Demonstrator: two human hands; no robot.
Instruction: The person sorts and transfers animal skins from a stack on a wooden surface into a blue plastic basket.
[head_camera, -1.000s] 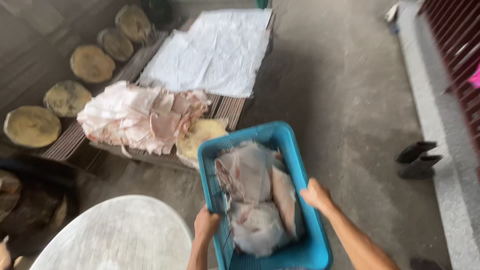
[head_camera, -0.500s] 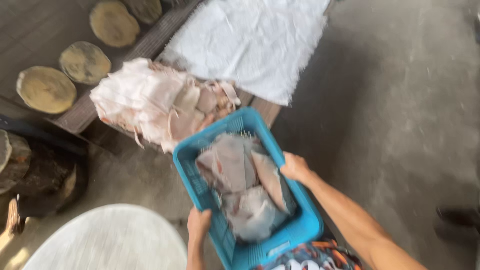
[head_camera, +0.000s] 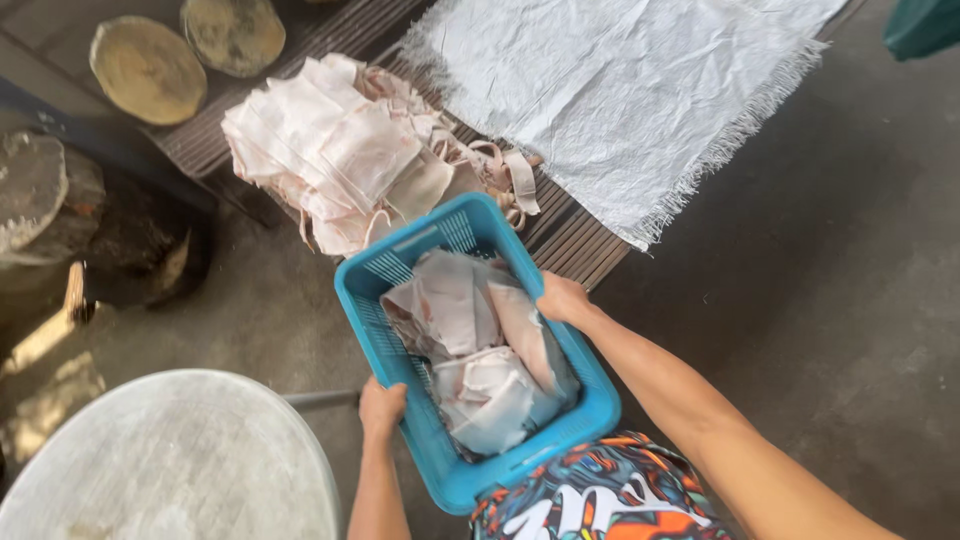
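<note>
Basket (head_camera: 455, 478) between both gripping hands (head_camera: 381, 408)

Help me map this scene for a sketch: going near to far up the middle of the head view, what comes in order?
Patterned shorts → blue basket of pale pieces → heap of pale pieces on the slatted platform

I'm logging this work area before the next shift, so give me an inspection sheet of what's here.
Surface: slatted platform, low, over a concrete floor.
Job's things: blue plastic basket holding pale pinkish sheets.
Clutter: heap of similar pale sheets; white woven cloth spread flat.
Grips: left hand and right hand each grasp a basket rim.
Cables: nothing seen.
Surroundings: round wooden blocks, white round tabletop.
</note>
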